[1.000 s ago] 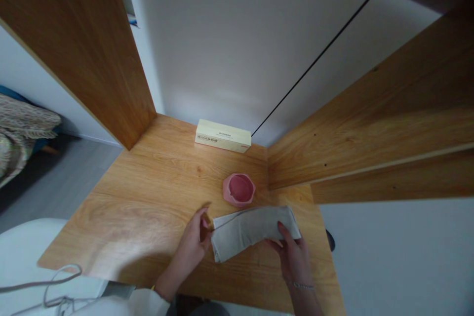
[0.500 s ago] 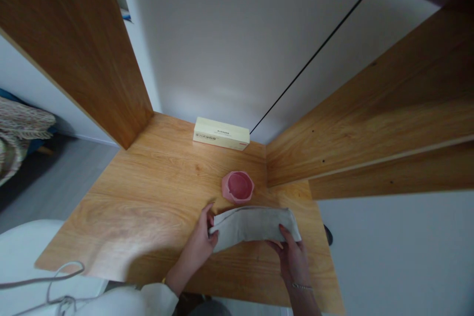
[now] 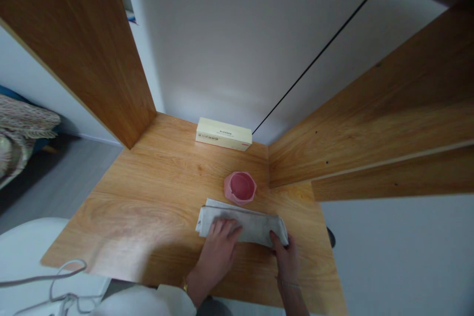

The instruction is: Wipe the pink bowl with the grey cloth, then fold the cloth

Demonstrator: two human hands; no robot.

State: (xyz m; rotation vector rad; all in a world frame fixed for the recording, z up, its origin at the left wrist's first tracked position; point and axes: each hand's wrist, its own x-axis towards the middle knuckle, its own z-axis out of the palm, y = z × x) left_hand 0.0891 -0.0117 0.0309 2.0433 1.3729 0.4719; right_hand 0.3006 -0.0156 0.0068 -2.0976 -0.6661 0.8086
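A folded grey cloth [image 3: 255, 224] lies as a narrow strip on the wooden desk [image 3: 148, 202], just in front of a pink cup [image 3: 240, 187]. My left hand [image 3: 218, 252] rests flat on the cloth's left part, fingers stretched out over it. My right hand [image 3: 285, 259] holds the cloth's right end near the desk's front edge, with the thumb on top of the fabric and the fingers closed round its edge.
A pale yellow box [image 3: 223, 134] stands at the back against the white wall. Wooden panels rise at the left [image 3: 85, 49] and right [image 3: 370, 123]. A white chair [image 3: 25, 247] with a grey cable [image 3: 55, 286] sits at the lower left.
The cloth has been folded over into a narrower strip lying flat. My left hand let go of its left end and moved right onto the top; my right hand stayed at the right end.
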